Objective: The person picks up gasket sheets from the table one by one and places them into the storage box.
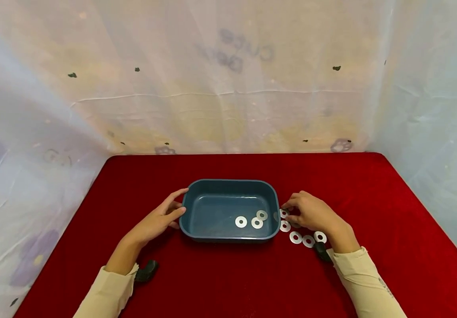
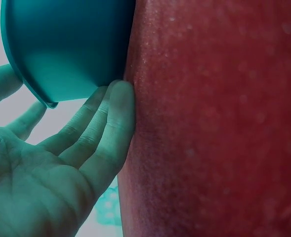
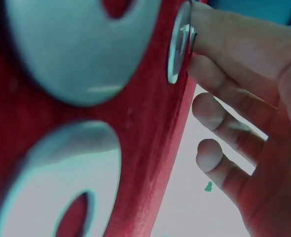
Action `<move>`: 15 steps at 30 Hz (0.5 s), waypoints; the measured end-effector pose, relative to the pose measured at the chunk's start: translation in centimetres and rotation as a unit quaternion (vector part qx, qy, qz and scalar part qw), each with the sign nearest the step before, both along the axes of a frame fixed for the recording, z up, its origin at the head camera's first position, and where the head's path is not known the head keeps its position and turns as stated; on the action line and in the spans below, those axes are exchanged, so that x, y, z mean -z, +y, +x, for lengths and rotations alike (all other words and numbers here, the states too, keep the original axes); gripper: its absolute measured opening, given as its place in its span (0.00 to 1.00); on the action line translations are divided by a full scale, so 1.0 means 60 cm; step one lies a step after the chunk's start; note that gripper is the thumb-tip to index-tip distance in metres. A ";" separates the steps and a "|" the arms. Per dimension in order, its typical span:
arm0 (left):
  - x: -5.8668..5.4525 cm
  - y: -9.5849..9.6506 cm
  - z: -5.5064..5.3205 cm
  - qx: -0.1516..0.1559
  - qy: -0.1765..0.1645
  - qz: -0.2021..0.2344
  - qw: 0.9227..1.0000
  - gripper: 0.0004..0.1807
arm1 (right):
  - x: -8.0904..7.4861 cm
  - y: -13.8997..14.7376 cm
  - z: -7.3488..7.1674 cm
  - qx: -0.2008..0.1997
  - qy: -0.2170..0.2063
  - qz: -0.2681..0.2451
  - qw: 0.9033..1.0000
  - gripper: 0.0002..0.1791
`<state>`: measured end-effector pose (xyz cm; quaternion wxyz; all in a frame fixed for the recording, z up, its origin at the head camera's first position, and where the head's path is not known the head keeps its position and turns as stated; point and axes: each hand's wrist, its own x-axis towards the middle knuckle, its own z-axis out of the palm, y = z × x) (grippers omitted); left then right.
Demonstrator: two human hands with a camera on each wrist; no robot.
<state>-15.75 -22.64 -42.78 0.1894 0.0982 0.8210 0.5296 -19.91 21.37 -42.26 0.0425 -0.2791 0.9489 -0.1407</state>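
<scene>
Thin, wrinkly printed sheet (image 1: 228, 119) behind everything, then a fuzzy red cloth (image 1: 228, 282) with a smooth blue-grey tub (image 1: 216, 212) on it, rounded corners and a thin rim. Left hand (image 1: 158, 221) has its fingers pretty straight and relaxed, just touching the tub's left end. Right hand (image 1: 313, 210) is bent over some flat, shiny metal washers (image 1: 285, 230) right beside the tub's other end, fingertips at one; can't tell if it's actually pinched. More lie near that wrist, plus three inside the tub, two overlapping.
</scene>
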 end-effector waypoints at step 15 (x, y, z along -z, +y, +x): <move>-0.003 0.001 0.001 -0.002 -0.002 0.004 1.000 0.33 | -0.002 -0.001 -0.001 0.008 -0.012 -0.006 1.000 0.14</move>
